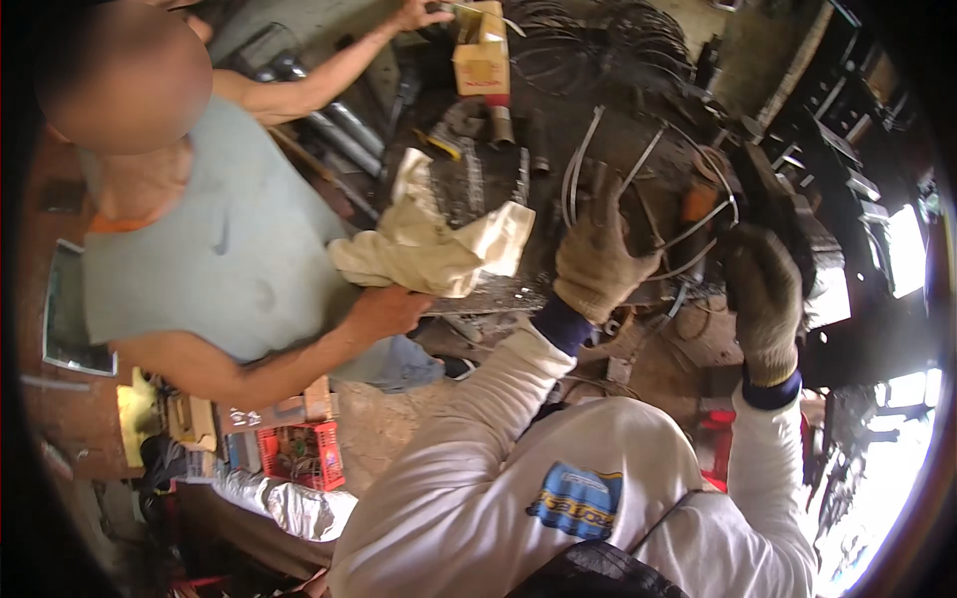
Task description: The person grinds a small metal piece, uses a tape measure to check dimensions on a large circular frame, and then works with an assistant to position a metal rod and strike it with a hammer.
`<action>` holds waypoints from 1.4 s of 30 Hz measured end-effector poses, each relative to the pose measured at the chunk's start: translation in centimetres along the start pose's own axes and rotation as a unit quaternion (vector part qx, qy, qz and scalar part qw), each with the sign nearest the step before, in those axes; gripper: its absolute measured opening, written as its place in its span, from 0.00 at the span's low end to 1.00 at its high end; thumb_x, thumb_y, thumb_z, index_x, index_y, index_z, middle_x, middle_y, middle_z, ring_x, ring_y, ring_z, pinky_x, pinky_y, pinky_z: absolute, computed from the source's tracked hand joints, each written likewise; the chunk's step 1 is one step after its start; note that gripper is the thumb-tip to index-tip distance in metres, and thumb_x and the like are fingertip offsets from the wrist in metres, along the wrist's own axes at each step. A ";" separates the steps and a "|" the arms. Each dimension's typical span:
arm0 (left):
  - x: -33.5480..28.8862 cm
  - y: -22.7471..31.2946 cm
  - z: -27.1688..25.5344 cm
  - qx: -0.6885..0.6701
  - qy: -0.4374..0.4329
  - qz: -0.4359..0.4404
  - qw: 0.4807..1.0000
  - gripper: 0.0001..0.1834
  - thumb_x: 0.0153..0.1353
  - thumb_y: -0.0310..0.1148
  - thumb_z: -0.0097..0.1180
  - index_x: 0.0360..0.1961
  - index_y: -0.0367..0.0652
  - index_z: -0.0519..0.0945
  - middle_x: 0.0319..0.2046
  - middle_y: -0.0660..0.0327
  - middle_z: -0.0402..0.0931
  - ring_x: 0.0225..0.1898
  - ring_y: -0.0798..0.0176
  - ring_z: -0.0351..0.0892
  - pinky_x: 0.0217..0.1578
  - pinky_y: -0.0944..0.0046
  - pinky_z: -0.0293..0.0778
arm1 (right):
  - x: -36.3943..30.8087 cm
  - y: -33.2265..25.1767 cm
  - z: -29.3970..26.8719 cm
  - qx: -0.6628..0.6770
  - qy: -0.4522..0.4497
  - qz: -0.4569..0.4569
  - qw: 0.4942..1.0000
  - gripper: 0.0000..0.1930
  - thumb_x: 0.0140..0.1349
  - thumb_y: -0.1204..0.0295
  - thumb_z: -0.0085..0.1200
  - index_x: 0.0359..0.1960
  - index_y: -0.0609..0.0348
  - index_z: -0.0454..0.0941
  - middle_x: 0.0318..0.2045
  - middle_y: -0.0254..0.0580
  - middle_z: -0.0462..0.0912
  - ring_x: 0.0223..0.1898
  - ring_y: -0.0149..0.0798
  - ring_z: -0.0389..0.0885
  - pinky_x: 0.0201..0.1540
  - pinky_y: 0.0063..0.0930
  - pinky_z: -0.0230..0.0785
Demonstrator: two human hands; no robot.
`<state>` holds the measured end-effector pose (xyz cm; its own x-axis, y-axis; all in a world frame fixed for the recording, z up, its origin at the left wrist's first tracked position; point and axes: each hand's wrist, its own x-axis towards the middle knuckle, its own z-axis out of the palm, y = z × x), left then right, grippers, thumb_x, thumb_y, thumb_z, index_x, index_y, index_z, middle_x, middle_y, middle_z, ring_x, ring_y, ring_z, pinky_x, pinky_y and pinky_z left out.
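Note:
My left hand (603,254), in a dirty knitted work glove, reaches over the dark workbench. Its fingers close on bent pale metal wire (643,159), whose strands run up past the fingertips and loop out to the right. Part of that grip is hidden behind the glove. At the right, my right hand (766,299), gloved too and blackened over the fingers, is curled beside a dark metal block (797,224). One wire strand ends close to it; what lies inside its fingers is hidden. An orange tool-like part (701,199) shows behind the wire loop.
Across the bench at left, a person in a grey sleeveless shirt (214,229) has one hand beside a cream cloth (439,244) and the other near a cardboard box (481,55). Coiled dark wire (598,45) lies at the back. A red crate (301,453) stands lower left.

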<state>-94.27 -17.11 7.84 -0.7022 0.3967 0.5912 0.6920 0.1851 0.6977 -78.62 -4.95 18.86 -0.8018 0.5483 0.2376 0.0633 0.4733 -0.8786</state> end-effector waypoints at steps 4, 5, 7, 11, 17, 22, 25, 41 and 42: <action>0.9 1.7 0.1 -0.016 -0.035 -0.086 0.996 0.54 0.45 0.42 0.77 0.70 0.34 0.61 0.35 0.59 0.74 0.33 0.60 0.75 0.37 0.57 0.77 | -4.1 7.1 0.2 -0.191 0.018 -0.090 0.977 0.17 0.65 0.75 0.54 0.56 0.57 0.81 0.36 0.50 0.85 0.39 0.50 0.86 0.42 0.36 0.77; 1.1 1.5 -0.2 0.000 -0.031 -0.084 0.996 0.54 0.45 0.43 0.77 0.70 0.35 0.61 0.36 0.58 0.75 0.34 0.59 0.76 0.37 0.57 0.77 | -4.3 6.8 0.6 -0.201 0.024 -0.101 0.974 0.19 0.64 0.74 0.55 0.58 0.55 0.80 0.36 0.50 0.84 0.38 0.52 0.85 0.41 0.37 0.77; 0.5 0.3 -0.8 0.014 -0.013 -0.100 0.995 0.54 0.46 0.43 0.78 0.69 0.35 0.61 0.34 0.59 0.75 0.34 0.58 0.76 0.37 0.56 0.76 | -4.7 6.4 1.3 -0.218 0.024 -0.104 0.970 0.22 0.64 0.71 0.57 0.62 0.50 0.79 0.34 0.49 0.83 0.36 0.53 0.84 0.39 0.40 0.77; 1.0 -0.5 -1.4 0.001 0.030 -0.046 0.998 0.55 0.44 0.40 0.80 0.69 0.30 0.61 0.30 0.61 0.71 0.31 0.62 0.72 0.33 0.60 0.74 | -3.7 4.9 0.8 -0.285 0.076 -0.161 0.942 0.24 0.63 0.67 0.60 0.63 0.46 0.77 0.29 0.44 0.80 0.31 0.52 0.82 0.33 0.43 0.76; 0.9 2.2 -1.1 0.024 0.026 -0.059 0.998 0.55 0.42 0.39 0.80 0.67 0.27 0.63 0.30 0.60 0.70 0.30 0.63 0.73 0.31 0.60 0.75 | -2.3 6.5 0.0 -0.320 0.057 -0.222 0.919 0.26 0.58 0.75 0.61 0.60 0.50 0.79 0.29 0.44 0.80 0.26 0.52 0.81 0.29 0.41 0.74; 0.0 2.8 -1.6 0.052 -0.005 -0.057 0.997 0.54 0.43 0.40 0.79 0.68 0.30 0.63 0.33 0.56 0.73 0.32 0.61 0.75 0.34 0.58 0.76 | -2.8 6.4 0.9 -0.334 0.032 -0.247 0.909 0.25 0.57 0.72 0.62 0.59 0.46 0.78 0.28 0.42 0.81 0.28 0.50 0.83 0.30 0.42 0.77; -0.5 3.5 -2.0 -0.006 -0.066 -0.106 0.992 0.53 0.44 0.40 0.78 0.69 0.32 0.63 0.35 0.54 0.74 0.35 0.58 0.77 0.38 0.56 0.78 | -3.3 5.8 0.9 -0.283 0.042 -0.224 0.932 0.22 0.56 0.70 0.62 0.56 0.46 0.81 0.27 0.41 0.81 0.28 0.50 0.83 0.30 0.43 0.76; -1.4 1.8 -0.2 0.055 -0.037 0.031 0.997 0.52 0.45 0.40 0.78 0.68 0.37 0.63 0.39 0.55 0.77 0.38 0.54 0.81 0.39 0.54 0.80 | -4.2 -0.5 0.7 -0.162 0.044 -0.282 0.945 0.14 0.59 0.76 0.60 0.48 0.61 0.84 0.32 0.45 0.86 0.31 0.49 0.85 0.33 0.37 0.77; -0.4 1.1 -0.4 0.033 -0.035 0.007 0.999 0.52 0.45 0.40 0.78 0.69 0.36 0.61 0.38 0.55 0.76 0.37 0.55 0.80 0.38 0.54 0.80 | -6.3 1.7 0.3 -0.168 0.028 -0.225 0.959 0.14 0.59 0.78 0.61 0.47 0.63 0.84 0.32 0.46 0.86 0.31 0.49 0.85 0.34 0.37 0.77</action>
<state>-93.29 -17.39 8.58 -0.6800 0.4618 0.5695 0.7133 0.2370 0.6595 -73.62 -7.84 15.73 -0.7601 0.2678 0.5920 -0.0872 0.8608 -0.5014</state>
